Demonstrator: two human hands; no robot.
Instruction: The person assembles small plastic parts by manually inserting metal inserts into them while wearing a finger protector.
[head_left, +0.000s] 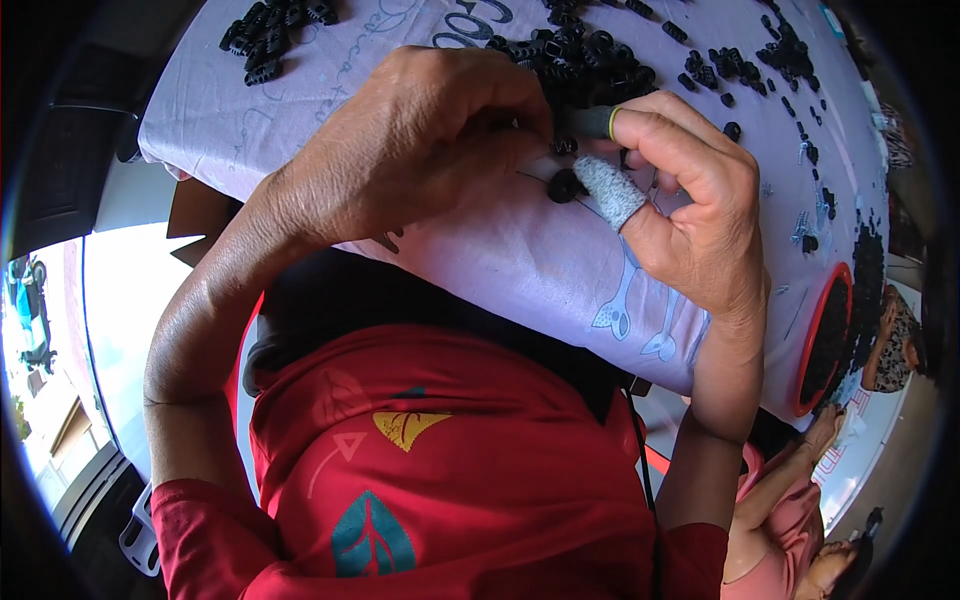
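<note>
My right hand (690,190) has a fuzzy grey sleeve on its thumb and a dark one with a yellow-green rim on a finger. It is closed on a small black round part (565,186), held against the grey thumb sleeve. Another small black piece (565,146) shows just above, by the dark sleeve. My left hand (430,140) is closed beside it, fingertips pressed together close to the right hand's. Its own fingers hide whatever it pinches. Both hands are over the near part of the table.
On the pink patterned tablecloth (480,280), a heap of black plastic parts (590,60) lies beyond my hands. A smaller pile (270,35) sits far left; loose pieces (720,68) are scattered right. A red-rimmed container (845,290) of black bits stands at right, near another person's arm (785,480).
</note>
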